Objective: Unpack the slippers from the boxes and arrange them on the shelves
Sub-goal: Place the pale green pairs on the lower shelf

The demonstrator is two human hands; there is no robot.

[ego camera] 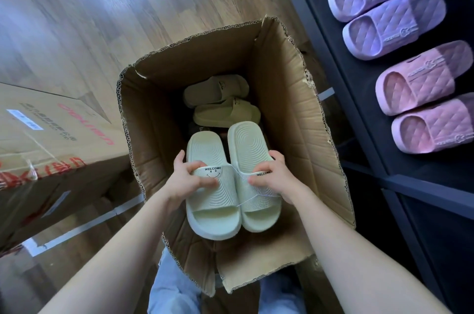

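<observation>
Seemingly mid-task, seen from above: a person stands over an open cardboard box [282, 98] on a wooden floor and holds a pale green pair [213, 206] of slide slippers just above the box's near end. The straps read "WELCOME", and one shows a smiley face. A thin white thread [256, 198] appears to tie the two slippers together.

The left hand [189, 180] has its grip closed on the strap of the left slipper, fingers curled over the top and thumb at the outer edge. The right hand [272, 175] grips the other strap the same way.

Deeper inside the box, towards its far end, lie two more pale slippers [220, 100], with something dark beneath them that is too dim to make out.

To the right of the box is a dark shelf [364, 77], already carrying two lilac slippers [392, 28] and two pink slippers [423, 77] in a neat row; part of another lilac one shows at the picture's top edge.

To the left of the box stands a second cardboard carton [51, 129], apparently unopened.

By this showing, some shelving is done. The held pair, the slippers in the box and probably the carton remain.
</observation>
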